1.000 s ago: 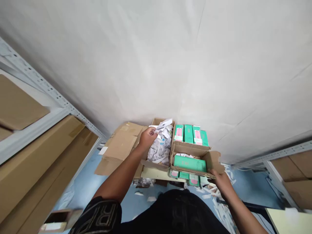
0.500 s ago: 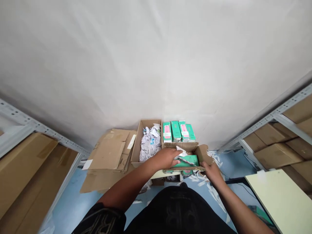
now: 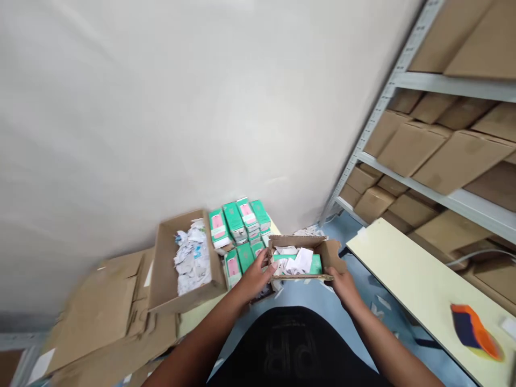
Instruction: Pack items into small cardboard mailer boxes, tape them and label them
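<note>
Held in front of my body is a small open cardboard box (image 3: 297, 242). My left hand (image 3: 257, 277) grips its left end, and my right hand (image 3: 341, 286) has hold of the right end, by the raised flap. Inside it lies a green box (image 3: 316, 264), partly covered by crumpled white paper (image 3: 301, 261). Just left of my left hand, several green boxes with pink labels (image 3: 234, 220) stand in rows on the table. Beyond them is a larger carton (image 3: 163, 269) filled with scrap paper (image 3: 194, 257).
Flattened cardboard (image 3: 97, 312) is piled at the left. To the right stands a pale yellow table (image 3: 407, 269) with an orange and dark blue tape dispenser-like object (image 3: 475, 330) on it. Shelving (image 3: 439, 185) full of cartons lines the right side. Paper scraps litter the blue floor.
My view has turned right. My left hand has left the inside of the small box and grips its left end; the box is lifted away from the table, with more paper over the green box.
</note>
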Demonstrator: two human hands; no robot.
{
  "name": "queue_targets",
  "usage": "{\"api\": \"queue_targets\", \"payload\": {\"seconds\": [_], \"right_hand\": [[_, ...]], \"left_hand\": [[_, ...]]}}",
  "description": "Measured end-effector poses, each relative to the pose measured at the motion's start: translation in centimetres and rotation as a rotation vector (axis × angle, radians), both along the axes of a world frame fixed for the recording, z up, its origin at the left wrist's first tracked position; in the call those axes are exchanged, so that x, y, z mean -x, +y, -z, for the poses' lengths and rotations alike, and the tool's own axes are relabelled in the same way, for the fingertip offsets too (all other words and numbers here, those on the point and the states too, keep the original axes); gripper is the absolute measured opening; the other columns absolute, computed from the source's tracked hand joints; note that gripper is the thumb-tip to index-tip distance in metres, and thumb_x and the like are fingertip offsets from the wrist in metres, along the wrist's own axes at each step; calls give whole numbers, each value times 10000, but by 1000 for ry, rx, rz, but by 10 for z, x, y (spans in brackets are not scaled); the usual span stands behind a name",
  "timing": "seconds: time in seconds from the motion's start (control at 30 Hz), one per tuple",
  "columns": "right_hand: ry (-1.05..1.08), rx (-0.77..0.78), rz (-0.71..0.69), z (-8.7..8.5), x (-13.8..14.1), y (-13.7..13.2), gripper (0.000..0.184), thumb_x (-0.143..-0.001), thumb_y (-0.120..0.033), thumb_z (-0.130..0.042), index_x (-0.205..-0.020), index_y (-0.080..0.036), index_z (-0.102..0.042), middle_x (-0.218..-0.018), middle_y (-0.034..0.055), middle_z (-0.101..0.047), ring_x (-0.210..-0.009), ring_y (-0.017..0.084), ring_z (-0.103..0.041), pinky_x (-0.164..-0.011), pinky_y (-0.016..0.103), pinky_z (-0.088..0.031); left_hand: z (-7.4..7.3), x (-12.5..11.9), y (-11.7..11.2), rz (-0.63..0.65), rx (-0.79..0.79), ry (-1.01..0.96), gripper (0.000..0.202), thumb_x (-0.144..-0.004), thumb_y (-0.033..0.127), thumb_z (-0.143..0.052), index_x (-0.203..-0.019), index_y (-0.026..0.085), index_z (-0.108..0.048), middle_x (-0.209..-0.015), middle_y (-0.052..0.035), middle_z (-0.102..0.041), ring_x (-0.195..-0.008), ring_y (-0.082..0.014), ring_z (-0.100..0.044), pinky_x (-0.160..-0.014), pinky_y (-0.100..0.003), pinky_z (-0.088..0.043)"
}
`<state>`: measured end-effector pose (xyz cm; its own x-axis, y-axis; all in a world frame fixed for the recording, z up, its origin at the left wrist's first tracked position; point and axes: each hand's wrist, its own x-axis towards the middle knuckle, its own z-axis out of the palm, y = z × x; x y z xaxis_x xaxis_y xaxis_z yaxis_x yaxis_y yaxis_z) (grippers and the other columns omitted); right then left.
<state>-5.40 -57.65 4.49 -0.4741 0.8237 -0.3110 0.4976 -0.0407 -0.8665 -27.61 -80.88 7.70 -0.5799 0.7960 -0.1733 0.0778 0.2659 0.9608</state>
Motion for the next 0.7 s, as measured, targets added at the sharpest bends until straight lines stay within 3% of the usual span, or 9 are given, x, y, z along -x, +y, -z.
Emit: {"api": "queue_targets", "payload": {"seconds": [0.1,0.2,0.3,0.47,0.57,0.7], "right_hand": [[-26,-33,17,0,-41,29,387,-769,-518,-591,-849,-174,-748,-785,71,-759,-762,273,-714,-676,348,-548],[-87,-81,36,0,-91,64,383,-766,-539,-612,-846,-192,-755,-865,93,-775,-861,316,-718,-741,382,-535],[-91,-49,151,6,-146,101,381,-750,-532,-640,-889,-199,-760,-946,123,-783,-948,357,-717,-802,425,-539],[8,-39,379,19,-231,157,563,-751,-543,-653,-1179,-179,-702,-1196,131,-749,-1138,349,-681,-933,414,-545],[143,94,466,27,-272,181,590,-773,-569,-645,-1200,-163,-687,-1187,130,-751,-1066,333,-714,-834,390,-594],[277,230,574,40,-304,204,598,-802,-578,-615,-1224,-158,-671,-1219,120,-741,-1077,311,-717,-767,361,-621]], "left_hand": [[-3,-30,53,33,-3,52,735,-911,583,-601,-1535,224,-453,-1554,-102,-519,-1392,-295,-534,-1149,-418,-446],[-3,-63,114,40,29,115,575,-948,485,-537,-1467,237,-549,-1481,-63,-599,-1395,-297,-529,-1146,-420,-447],[10,-100,178,88,85,181,496,-954,348,-474,-1423,246,-598,-1401,-29,-664,-1395,-301,-521,-1122,-412,-463],[35,-168,281,97,157,149,562,-915,263,-473,-1467,185,-546,-1405,-80,-657,-1332,-300,-579,-1082,-393,-483],[39,-203,332,167,164,66,564,-940,294,-431,-1484,177,-526,-1333,-80,-698,-1186,-270,-676,-985,-373,-544],[44,-233,388,294,98,46,517,-936,317,-470,-1420,196,-603,-1315,-66,-712,-1261,-289,-629,-1050,-401,-509]]}}
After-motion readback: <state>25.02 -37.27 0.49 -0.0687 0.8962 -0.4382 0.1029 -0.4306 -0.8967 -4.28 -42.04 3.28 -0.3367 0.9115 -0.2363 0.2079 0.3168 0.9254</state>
